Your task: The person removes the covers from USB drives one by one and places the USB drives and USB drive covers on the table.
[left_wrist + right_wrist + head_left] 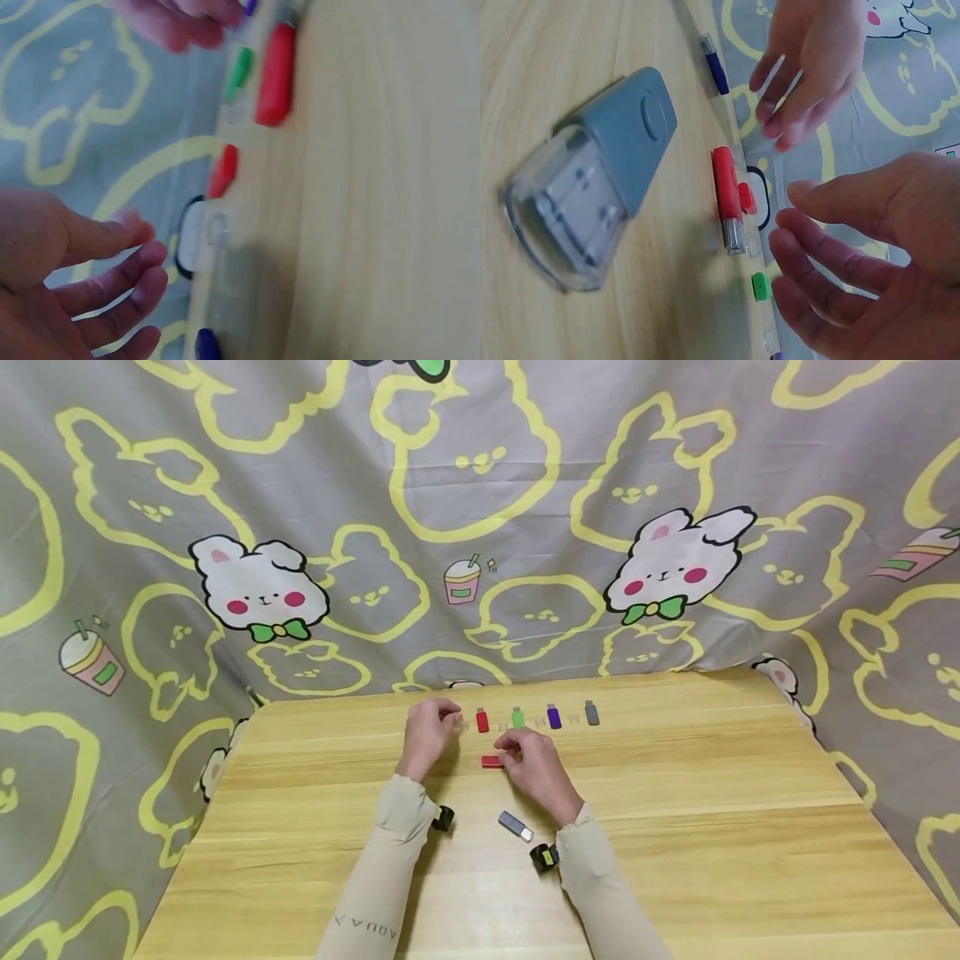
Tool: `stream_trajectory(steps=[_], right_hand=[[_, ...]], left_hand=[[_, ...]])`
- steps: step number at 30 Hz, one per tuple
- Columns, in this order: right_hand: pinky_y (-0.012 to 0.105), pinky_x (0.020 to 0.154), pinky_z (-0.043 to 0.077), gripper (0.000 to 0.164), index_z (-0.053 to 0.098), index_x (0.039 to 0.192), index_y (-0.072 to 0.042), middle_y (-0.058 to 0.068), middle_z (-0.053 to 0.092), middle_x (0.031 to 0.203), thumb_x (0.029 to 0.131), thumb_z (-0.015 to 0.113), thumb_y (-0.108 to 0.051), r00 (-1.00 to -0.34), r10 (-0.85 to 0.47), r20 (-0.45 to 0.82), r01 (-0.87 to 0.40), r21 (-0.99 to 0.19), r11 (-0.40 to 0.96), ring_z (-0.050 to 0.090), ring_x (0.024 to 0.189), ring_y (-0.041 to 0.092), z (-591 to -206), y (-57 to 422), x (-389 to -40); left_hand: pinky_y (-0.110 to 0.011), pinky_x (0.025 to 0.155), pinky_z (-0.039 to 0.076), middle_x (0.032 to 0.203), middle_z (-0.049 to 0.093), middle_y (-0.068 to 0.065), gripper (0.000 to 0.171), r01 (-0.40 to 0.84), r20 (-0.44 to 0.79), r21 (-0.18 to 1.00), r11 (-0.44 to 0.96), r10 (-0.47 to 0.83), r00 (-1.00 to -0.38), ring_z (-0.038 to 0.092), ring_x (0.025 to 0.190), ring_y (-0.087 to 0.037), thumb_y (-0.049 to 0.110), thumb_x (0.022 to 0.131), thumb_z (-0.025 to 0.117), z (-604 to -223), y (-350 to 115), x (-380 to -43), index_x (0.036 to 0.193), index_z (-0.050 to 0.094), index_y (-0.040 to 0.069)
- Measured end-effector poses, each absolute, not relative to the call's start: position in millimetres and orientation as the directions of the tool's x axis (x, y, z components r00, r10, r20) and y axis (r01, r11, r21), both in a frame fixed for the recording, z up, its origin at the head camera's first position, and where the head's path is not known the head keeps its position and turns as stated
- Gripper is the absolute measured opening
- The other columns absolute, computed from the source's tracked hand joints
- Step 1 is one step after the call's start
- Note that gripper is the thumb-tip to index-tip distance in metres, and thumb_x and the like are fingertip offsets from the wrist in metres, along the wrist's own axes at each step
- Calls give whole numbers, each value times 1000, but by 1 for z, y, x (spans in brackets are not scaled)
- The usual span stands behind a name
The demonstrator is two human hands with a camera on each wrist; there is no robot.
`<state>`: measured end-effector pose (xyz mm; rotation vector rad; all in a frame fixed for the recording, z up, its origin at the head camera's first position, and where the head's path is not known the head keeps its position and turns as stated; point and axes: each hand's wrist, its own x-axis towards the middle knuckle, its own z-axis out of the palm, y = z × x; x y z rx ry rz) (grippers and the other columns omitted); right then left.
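My left hand [427, 739] is loosely bent at the left end of a row of USB sticks, its thumb apart from the fingers in the left wrist view. A dark blue USB stick [715, 66] lies beside it, hidden in the head view. My right hand [534, 768] hovers by a red USB stick [491, 762] lying sideways, with nothing between its fingers in the right wrist view. Behind are another red stick [482, 720], a green stick [517, 717], a purple stick [554, 717] and a grey stick [592, 713], with metal plugs facing the curtain.
Small clear caps [573, 719] lie between the sticks of the row. A grey-blue USB stick with a transparent cap [622, 142] rests nearer me, between my forearms. The wooden table [712, 827] ends at a patterned curtain [480, 468].
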<state>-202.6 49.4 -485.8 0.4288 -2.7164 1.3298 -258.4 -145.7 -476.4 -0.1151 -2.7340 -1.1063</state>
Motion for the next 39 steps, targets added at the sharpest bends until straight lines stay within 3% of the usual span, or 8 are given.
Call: stream_trajectory(steps=[6,13,19,26,31,35,39], right_hand=[[38,88,59,18,75,104,-3,9,72,105,88,76,5,-954,-230,190,-292,-756,586,69,98,25,-486,48,-202],[40,86,57,23,76,108,-2,10,70,106,87,77,6,-939,-313,144,-310,-751,583,66,97,27,-494,49,-201],[41,87,57,22,76,107,-2,10,69,104,88,74,9,-937,-308,165,-328,-722,610,65,97,27,-499,48,-203],[39,81,57,18,75,105,-2,9,66,99,90,74,7,-937,-319,141,-321,-705,632,61,90,24,-498,46,-202],[43,88,57,34,74,116,-6,10,64,104,88,70,13,-945,-314,93,-287,-699,655,62,96,27,-496,47,-202],[44,89,57,39,73,118,-7,11,64,107,86,68,16,-949,-306,75,-268,-700,662,63,98,28,-496,50,-203],[38,80,58,36,70,115,-3,9,65,99,85,69,16,-955,-274,115,-268,-731,628,63,89,24,-493,55,-205]], left_hand=[[-41,81,58,102,76,-12,16,181,246,802,570,-39,-968,69,94,-27,7,98,71,-474,-156,-236,111,77,-1],[-32,78,60,105,73,-13,19,186,260,860,475,-95,-961,68,98,-27,6,98,69,-475,-166,-225,115,75,0],[-29,82,58,112,74,-16,19,162,194,897,411,-37,-980,68,102,-29,7,100,67,-471,-175,-221,116,75,-1],[-39,88,58,115,73,-16,19,163,189,902,399,-26,-982,68,105,-30,6,100,67,-468,-175,-218,115,75,-1],[-46,94,56,116,73,-16,20,184,205,903,387,-12,-979,67,108,-32,8,100,68,-465,-169,-217,115,74,-2],[-43,90,56,112,74,-15,18,204,224,900,384,-6,-975,67,103,-31,6,98,69,-466,-166,-216,112,75,-3],[-32,82,54,109,75,-14,17,198,218,895,399,-5,-976,67,95,-26,6,98,70,-469,-164,-215,112,76,-3]])
